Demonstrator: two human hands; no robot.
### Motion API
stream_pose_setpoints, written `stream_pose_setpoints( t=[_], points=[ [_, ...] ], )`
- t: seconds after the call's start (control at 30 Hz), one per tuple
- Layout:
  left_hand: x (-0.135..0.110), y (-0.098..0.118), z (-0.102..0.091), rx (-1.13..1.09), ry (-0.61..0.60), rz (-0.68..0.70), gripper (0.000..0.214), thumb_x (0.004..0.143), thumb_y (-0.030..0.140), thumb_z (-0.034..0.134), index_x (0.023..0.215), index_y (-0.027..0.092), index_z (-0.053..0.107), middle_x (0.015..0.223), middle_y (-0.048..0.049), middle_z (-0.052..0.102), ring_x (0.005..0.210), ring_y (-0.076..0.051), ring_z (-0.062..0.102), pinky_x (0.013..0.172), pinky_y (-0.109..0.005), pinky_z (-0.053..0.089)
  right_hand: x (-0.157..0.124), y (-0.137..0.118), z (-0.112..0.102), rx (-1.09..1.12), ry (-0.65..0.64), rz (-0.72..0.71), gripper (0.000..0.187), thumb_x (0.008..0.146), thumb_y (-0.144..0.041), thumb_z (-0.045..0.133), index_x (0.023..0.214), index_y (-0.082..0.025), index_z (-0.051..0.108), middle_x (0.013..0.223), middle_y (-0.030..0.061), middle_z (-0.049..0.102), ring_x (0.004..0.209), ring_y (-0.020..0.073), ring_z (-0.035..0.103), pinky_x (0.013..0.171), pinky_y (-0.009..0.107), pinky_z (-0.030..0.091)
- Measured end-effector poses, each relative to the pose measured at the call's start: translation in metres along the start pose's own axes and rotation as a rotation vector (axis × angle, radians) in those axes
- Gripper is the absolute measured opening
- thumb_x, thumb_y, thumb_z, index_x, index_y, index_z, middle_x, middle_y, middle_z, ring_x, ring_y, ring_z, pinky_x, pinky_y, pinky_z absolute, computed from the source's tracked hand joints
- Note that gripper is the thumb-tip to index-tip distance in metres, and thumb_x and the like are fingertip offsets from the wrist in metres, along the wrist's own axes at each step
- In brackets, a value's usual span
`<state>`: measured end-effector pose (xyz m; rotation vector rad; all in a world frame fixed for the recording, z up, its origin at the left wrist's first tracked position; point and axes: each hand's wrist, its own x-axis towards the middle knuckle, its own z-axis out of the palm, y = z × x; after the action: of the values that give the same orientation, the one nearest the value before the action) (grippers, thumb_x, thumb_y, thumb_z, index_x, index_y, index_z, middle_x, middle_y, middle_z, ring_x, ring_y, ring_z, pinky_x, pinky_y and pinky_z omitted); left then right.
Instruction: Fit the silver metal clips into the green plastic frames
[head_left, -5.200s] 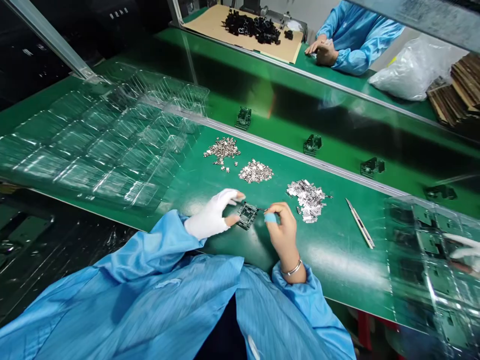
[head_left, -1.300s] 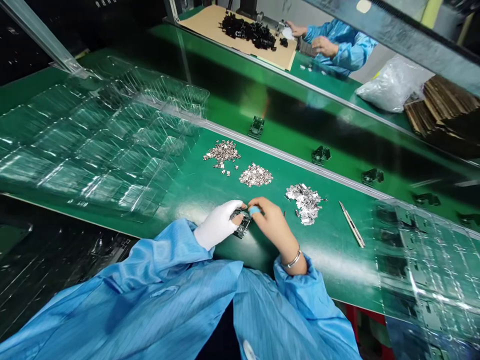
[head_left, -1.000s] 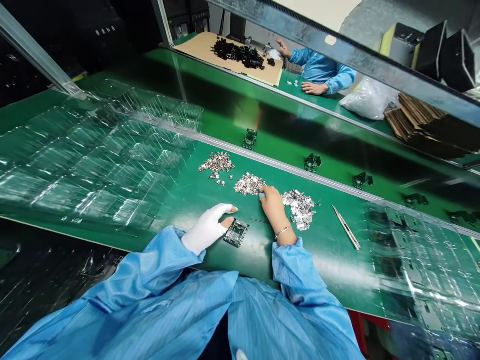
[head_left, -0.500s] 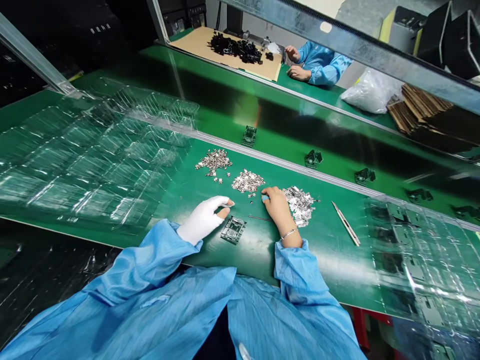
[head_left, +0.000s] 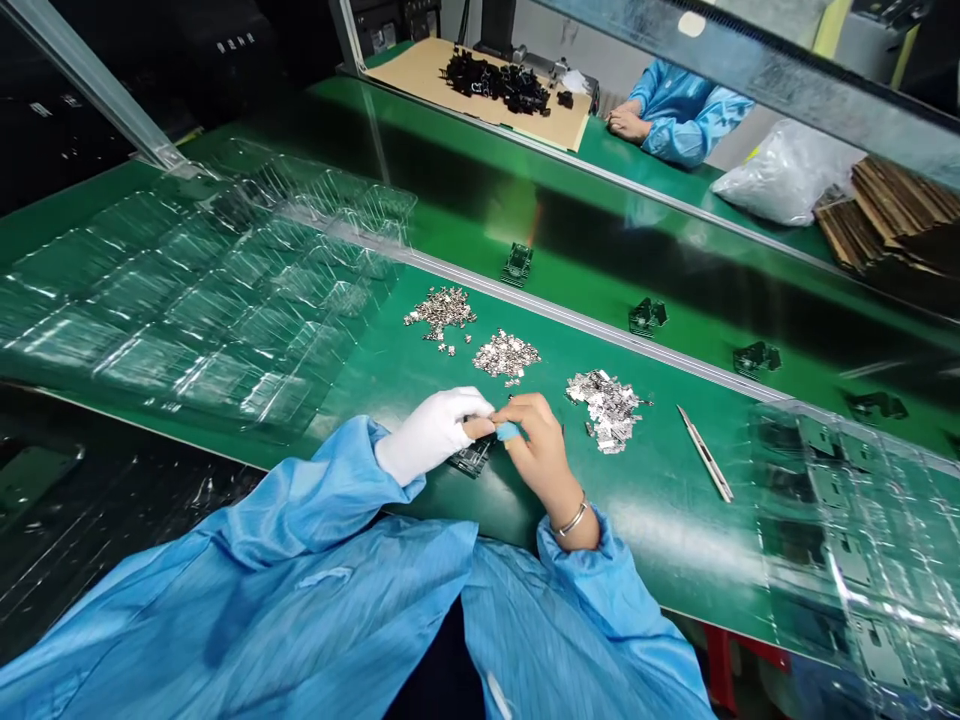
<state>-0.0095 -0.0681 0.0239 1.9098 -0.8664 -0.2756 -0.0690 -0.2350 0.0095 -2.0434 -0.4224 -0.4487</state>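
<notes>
My left hand [head_left: 431, 432], in a white glove with bare thumb and fingertip, is closed in a pinch over a small dark circuit-board-like part [head_left: 472, 459]. My right hand [head_left: 536, 448] has a blue cover on one finger and a bracelet at the wrist. Its fingertips are pinched together and meet those of the left hand above the part. Whatever lies between the fingers is too small to make out. Beyond the hands are piles of small metal pieces: one at the left [head_left: 441, 312], one in the middle [head_left: 506, 354] and flatter silvery ones [head_left: 606, 405] at the right.
Tweezers [head_left: 705, 453] lie right of the piles. Clear plastic trays stand at left [head_left: 187, 300] and right [head_left: 862, 500], the right one holding parts. Several dark assemblies [head_left: 517, 262] sit beyond the metal rail [head_left: 570, 310]. Across the bench are another person's hands [head_left: 628, 124].
My right hand has moved left from beside the silvery pile to meet my left hand. My left hand has shifted over the dark part. The co-worker's hands have come together; the view has shifted.
</notes>
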Motion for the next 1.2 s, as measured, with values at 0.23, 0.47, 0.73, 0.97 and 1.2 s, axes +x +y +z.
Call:
stream_pose_setpoints(
  t=[0.23,0.47,0.73,0.97,1.2],
  points=[
    [-0.003,0.002,0.000,0.442,-0.145,0.171,0.042,0.092,0.042,0.039,0.063,0.017,0.056,0.065,-0.0047,0.055,0.065,-0.018,0.053,0.064,-0.032,0.041,-0.008,0.005,-0.008,0.340,-0.243,0.399,0.007,0.083,-0.023,0.055,0.082,-0.020,0.060,0.081,0.0007,0.059,0.073,0.0130,0.054,0.067,0.025,0.044],
    [-0.023,-0.011,-0.007,0.441,-0.107,0.214,0.045,0.084,0.056,0.051,0.104,0.017,0.061,0.110,-0.0143,0.062,0.108,-0.029,0.057,0.095,-0.043,0.043,-0.015,0.006,-0.013,0.308,-0.306,0.428,0.008,0.079,-0.015,0.051,0.080,-0.019,0.059,0.078,-0.0010,0.055,0.069,0.0113,0.050,0.062,0.022,0.039],
    [-0.038,-0.048,0.022,0.137,-0.067,-0.108,0.052,0.082,0.045,0.049,0.124,0.015,0.043,0.123,-0.0131,0.055,0.115,-0.025,0.053,0.101,-0.040,0.042,-0.016,0.003,-0.006,-0.022,-0.240,0.328,0.014,0.079,-0.009,0.047,0.083,-0.020,0.056,0.081,0.0007,0.053,0.074,0.0144,0.051,0.068,0.025,0.040],
    [-0.028,-0.028,0.027,0.231,0.050,-0.039,0.040,0.076,0.040,0.053,0.109,0.017,0.048,0.104,-0.0099,0.056,0.100,-0.025,0.055,0.090,-0.039,0.045,-0.022,0.004,0.000,-0.240,-0.238,0.266,0.016,0.081,-0.009,0.044,0.087,-0.021,0.055,0.086,0.0035,0.057,0.081,0.0179,0.054,0.072,0.028,0.042],
    [-0.030,-0.025,0.029,0.377,0.040,-0.030,0.041,0.071,0.032,0.056,0.108,0.016,0.051,0.106,-0.0114,0.056,0.102,-0.028,0.054,0.092,-0.043,0.043,-0.022,0.007,0.005,-0.345,-0.239,0.275,0.019,0.080,-0.010,0.044,0.090,-0.022,0.054,0.095,0.0063,0.059,0.093,0.0211,0.055,0.078,0.031,0.046]
  ],
)
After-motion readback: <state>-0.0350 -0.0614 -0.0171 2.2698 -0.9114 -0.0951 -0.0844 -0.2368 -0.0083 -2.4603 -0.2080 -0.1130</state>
